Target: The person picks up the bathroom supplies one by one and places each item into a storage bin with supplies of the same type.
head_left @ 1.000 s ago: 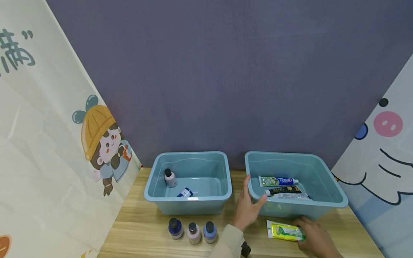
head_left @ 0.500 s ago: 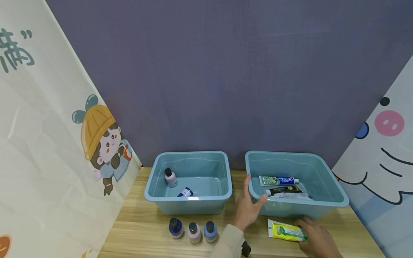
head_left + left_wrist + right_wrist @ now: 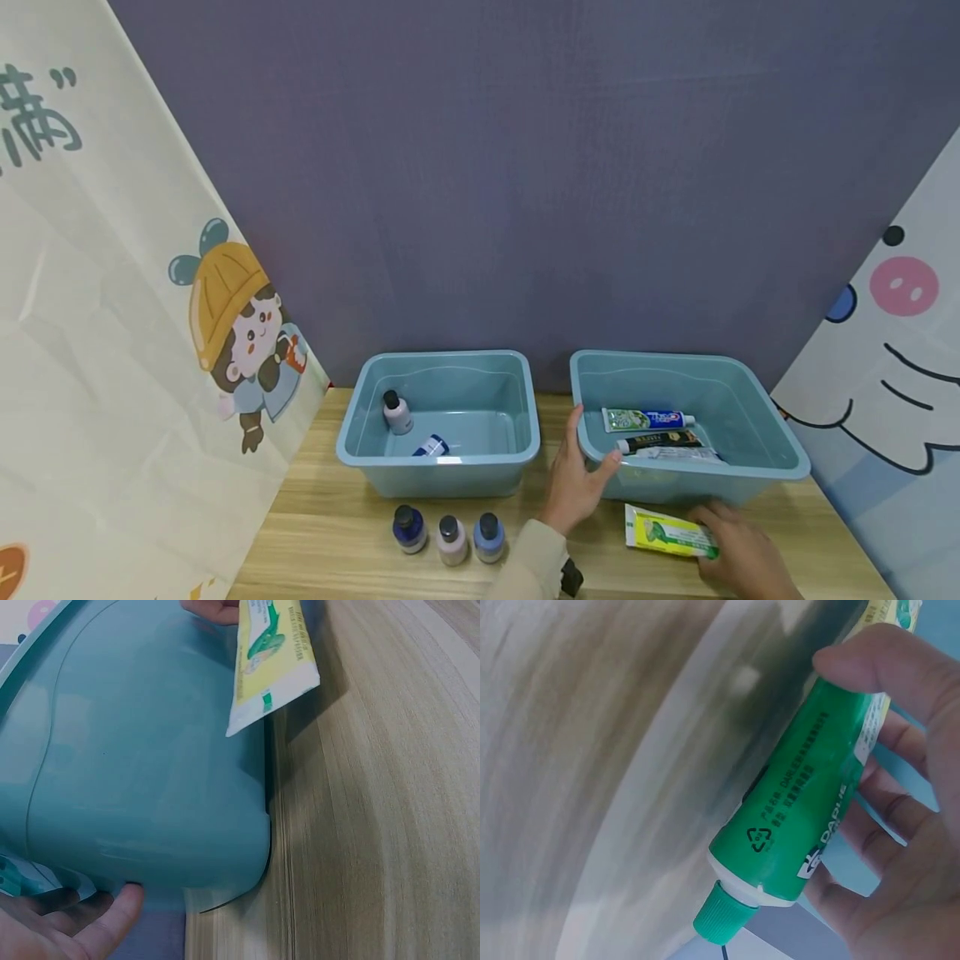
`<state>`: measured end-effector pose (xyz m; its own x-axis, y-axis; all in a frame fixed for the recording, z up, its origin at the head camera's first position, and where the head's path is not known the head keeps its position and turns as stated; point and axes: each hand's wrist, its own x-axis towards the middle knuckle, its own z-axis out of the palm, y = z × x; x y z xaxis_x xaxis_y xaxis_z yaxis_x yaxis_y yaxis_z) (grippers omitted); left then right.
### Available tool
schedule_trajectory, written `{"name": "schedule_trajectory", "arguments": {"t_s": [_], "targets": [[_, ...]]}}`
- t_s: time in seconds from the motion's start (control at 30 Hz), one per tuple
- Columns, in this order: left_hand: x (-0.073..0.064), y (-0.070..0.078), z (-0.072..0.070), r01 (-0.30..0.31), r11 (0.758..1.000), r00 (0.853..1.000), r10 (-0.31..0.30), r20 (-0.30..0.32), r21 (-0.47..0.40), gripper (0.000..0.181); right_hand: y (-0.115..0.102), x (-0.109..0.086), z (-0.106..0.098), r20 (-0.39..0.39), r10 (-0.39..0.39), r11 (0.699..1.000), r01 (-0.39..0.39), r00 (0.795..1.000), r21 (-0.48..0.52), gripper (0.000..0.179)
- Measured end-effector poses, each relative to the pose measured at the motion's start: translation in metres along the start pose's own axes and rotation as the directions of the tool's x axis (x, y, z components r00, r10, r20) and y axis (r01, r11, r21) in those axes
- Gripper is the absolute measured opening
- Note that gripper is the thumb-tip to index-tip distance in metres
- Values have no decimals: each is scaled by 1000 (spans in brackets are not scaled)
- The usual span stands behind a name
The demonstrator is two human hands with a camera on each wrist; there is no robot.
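Note:
My right hand (image 3: 738, 546) grips a yellow and green toothpaste tube (image 3: 663, 533) at its capped end, in front of the right-hand blue bin (image 3: 757, 473). Thumb and fingers lie on opposite sides of the tube's green part (image 3: 802, 787) in the right wrist view, with the green cap (image 3: 724, 915) pointing down. The crimped white end (image 3: 277, 697) hangs beside the bin's front wall in the left wrist view. At that bin's front left corner, my left hand (image 3: 576, 487) holds the rim, thumb over the front edge. Several toothpaste tubes lie inside, including a black one (image 3: 660, 442).
A second blue bin (image 3: 442, 479) stands to the left, holding a pink bottle (image 3: 397, 414) and a blue-and-white one (image 3: 432, 447). Before it stand a dark blue bottle (image 3: 408, 531), a pale pink bottle (image 3: 452, 543) and a light blue bottle (image 3: 489, 540).
The toothpaste tube has shifted slightly right with my right hand, its crimped end a little higher. The left hand and both bins stay put.

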<state>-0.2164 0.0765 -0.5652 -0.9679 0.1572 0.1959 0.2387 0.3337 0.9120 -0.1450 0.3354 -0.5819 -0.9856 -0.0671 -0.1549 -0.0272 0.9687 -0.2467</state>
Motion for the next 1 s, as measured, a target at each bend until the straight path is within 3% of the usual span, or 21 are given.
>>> {"name": "schedule_trajectory", "arguments": {"t_s": [0.47,1.0], "targets": [[0,1,-1,8,1000,1000,-8,-1,7,86,-3,-6,-9,-125,-65,997,58,990,-59,50],[-1,0,0,8,1000,1000,-8,4,2,86,-7,-10,-18,-122,-50,998,43,991,-56,50]]}}
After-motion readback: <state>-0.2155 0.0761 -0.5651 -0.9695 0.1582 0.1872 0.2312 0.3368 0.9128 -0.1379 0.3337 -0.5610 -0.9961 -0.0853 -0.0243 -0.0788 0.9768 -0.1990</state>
